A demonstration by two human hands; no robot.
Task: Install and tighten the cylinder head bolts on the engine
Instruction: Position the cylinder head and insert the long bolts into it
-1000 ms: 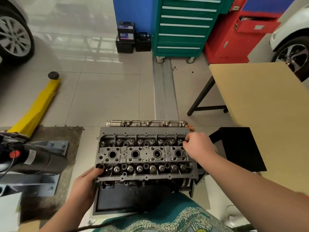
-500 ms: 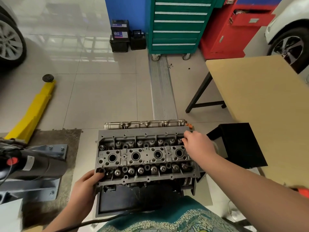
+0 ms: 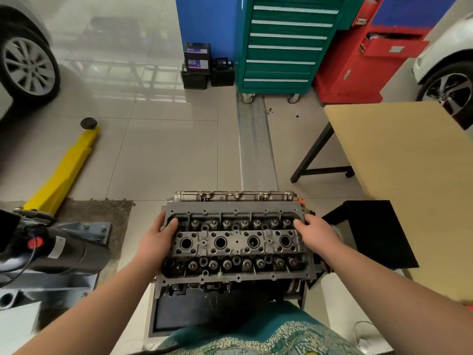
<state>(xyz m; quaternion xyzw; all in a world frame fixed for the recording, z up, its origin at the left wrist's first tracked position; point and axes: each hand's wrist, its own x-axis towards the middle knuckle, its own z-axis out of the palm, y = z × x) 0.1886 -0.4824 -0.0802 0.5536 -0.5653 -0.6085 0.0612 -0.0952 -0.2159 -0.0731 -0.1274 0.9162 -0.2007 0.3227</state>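
Note:
A grey metal cylinder head (image 3: 235, 242) lies on top of the engine block (image 3: 230, 298), its upper face showing several round bores and two rows of valve springs. My left hand (image 3: 156, 239) grips its left end, fingers curled over the rim. At the opposite end my right hand (image 3: 316, 235) grips the right edge the same way. No bolts or tools show in either hand.
A wooden table (image 3: 409, 180) with black legs stands to the right, a black stand (image 3: 378, 231) beside the engine. A yellow floor jack (image 3: 64, 170) and a dark motor unit (image 3: 51, 249) lie left. Tool cabinets (image 3: 281, 44), batteries and car wheels line the back.
My left hand has moved from the near left corner up to the left end of the head. My right hand has shifted slightly along the right end. The view has tilted.

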